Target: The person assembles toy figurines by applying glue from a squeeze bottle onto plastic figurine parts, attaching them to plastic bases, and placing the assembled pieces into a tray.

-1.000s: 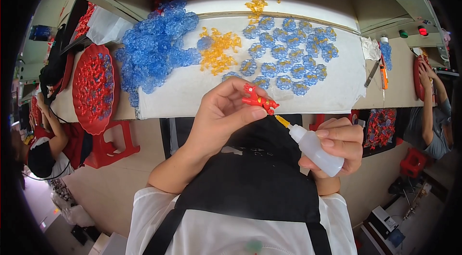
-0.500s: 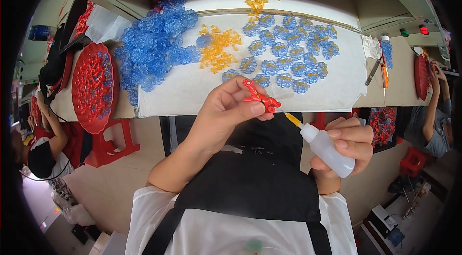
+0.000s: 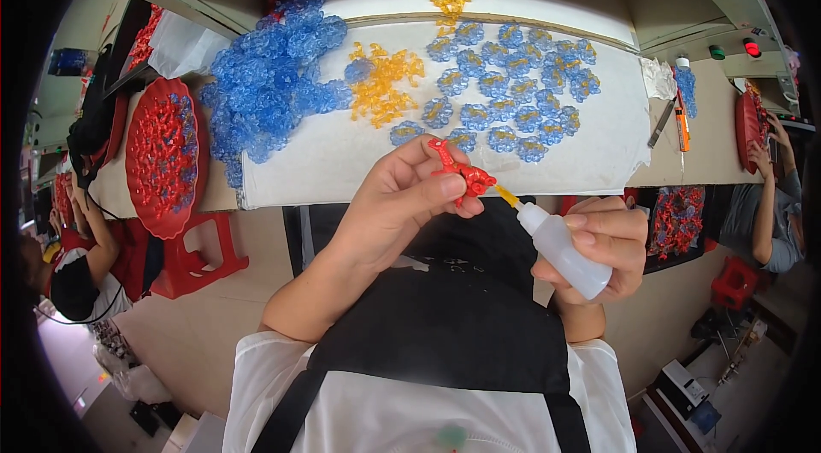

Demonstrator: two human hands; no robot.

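Between the thumb and fingers of my left hand [image 3: 410,188] is a small glossy red figurine [image 3: 463,173], held just off the table's front edge. My right hand [image 3: 603,244] grips a white translucent squeeze bottle [image 3: 564,250] with a thin yellow nozzle [image 3: 506,195]. The nozzle tip is at the figurine's right end; whether it touches cannot be made out. Beyond my hands, on a white sheet [image 3: 299,179], several blue clear flower-like pieces [image 3: 500,115] with yellow parts on them lie spread out. Left of these is a scatter of small yellow pieces [image 3: 385,85].
A heap of blue clear pieces [image 3: 265,85] covers the table's left. A red scalloped tray [image 3: 203,154] of red pieces sits beyond it. On the right lie an orange pen-like tool [image 3: 682,128] and a dark blade-like tool [image 3: 660,125]. Other people sit at both sides, near red stools [image 3: 227,244].
My right hand has brought the bottle left and up, so its nozzle is now at the figurine. The left hand has stayed nearly in place, with the figurine slightly turned.
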